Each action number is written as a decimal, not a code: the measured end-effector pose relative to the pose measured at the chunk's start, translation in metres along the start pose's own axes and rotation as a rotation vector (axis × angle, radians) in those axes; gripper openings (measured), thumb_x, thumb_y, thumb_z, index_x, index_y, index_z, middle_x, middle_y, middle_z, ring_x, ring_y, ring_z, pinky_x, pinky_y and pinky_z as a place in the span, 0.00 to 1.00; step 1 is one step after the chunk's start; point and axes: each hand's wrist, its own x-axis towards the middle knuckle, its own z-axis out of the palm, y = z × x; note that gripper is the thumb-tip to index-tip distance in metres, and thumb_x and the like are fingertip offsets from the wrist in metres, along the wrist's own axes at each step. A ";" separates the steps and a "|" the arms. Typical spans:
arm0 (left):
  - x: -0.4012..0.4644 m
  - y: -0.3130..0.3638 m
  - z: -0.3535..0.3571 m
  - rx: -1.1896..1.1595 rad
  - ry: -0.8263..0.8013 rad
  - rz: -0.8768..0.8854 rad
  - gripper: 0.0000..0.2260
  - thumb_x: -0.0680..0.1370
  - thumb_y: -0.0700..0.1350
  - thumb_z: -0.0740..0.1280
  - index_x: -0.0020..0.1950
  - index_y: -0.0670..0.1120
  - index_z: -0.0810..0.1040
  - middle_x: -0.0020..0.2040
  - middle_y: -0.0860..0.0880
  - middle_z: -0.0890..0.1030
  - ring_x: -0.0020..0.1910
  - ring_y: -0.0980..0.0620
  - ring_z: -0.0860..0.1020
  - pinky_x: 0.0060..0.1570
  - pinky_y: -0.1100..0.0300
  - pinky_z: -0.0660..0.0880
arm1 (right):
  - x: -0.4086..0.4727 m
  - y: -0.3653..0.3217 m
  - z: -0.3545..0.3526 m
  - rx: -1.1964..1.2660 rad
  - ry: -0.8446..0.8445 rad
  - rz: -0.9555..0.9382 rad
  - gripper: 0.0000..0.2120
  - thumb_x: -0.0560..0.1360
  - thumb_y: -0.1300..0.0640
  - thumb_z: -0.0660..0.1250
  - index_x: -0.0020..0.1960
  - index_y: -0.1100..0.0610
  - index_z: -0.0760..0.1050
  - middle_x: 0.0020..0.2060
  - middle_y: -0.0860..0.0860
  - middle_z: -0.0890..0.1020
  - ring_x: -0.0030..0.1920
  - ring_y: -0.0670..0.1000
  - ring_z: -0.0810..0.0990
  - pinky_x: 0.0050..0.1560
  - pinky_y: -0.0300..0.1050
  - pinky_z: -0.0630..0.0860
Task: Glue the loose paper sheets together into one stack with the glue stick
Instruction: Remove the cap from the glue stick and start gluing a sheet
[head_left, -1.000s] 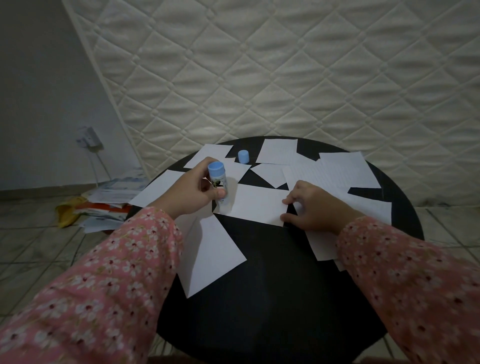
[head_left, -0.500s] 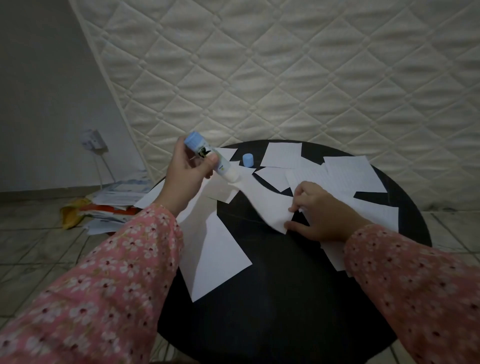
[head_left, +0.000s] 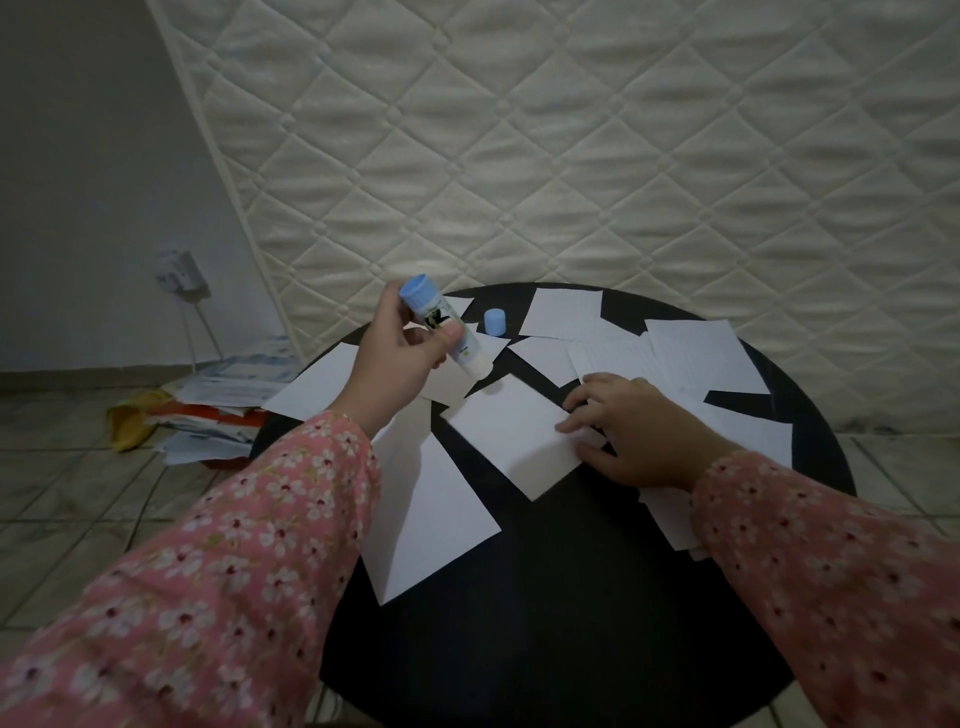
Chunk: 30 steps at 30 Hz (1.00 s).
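One uncapped glue stick (head_left: 441, 332), blue-based, tilted above white sheets (head_left: 511, 434).

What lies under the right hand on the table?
The right hand presses its fingers on the edge of a white sheet, with other overlapping sheets beneath the palm. The hand covers how those sheets overlap there.

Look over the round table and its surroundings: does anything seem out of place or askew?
The paper sheets lie scattered at all angles, overlapping, not stacked. The glue stick's cap stands apart on the table while the left hand holds the glue stick tilted. A messy paper pile sits on the floor.
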 end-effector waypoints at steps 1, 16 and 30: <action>-0.001 0.000 0.001 0.008 -0.013 -0.003 0.12 0.72 0.48 0.71 0.51 0.58 0.71 0.48 0.49 0.77 0.39 0.50 0.76 0.46 0.46 0.75 | 0.000 -0.001 0.000 0.020 -0.005 0.014 0.14 0.74 0.46 0.65 0.60 0.44 0.77 0.64 0.42 0.73 0.70 0.44 0.63 0.67 0.50 0.64; -0.019 0.004 0.034 0.072 -0.269 -0.018 0.17 0.75 0.41 0.71 0.56 0.58 0.69 0.48 0.51 0.77 0.43 0.48 0.77 0.46 0.51 0.78 | 0.006 0.002 0.002 0.052 -0.085 0.155 0.20 0.79 0.52 0.60 0.71 0.45 0.67 0.71 0.42 0.66 0.74 0.47 0.57 0.72 0.65 0.53; -0.038 0.010 0.068 0.276 -0.470 0.159 0.17 0.75 0.44 0.71 0.55 0.58 0.67 0.47 0.54 0.76 0.39 0.55 0.75 0.44 0.56 0.76 | 0.000 0.010 0.008 0.169 -0.100 0.096 0.22 0.77 0.47 0.63 0.70 0.48 0.70 0.69 0.45 0.69 0.67 0.46 0.67 0.66 0.61 0.65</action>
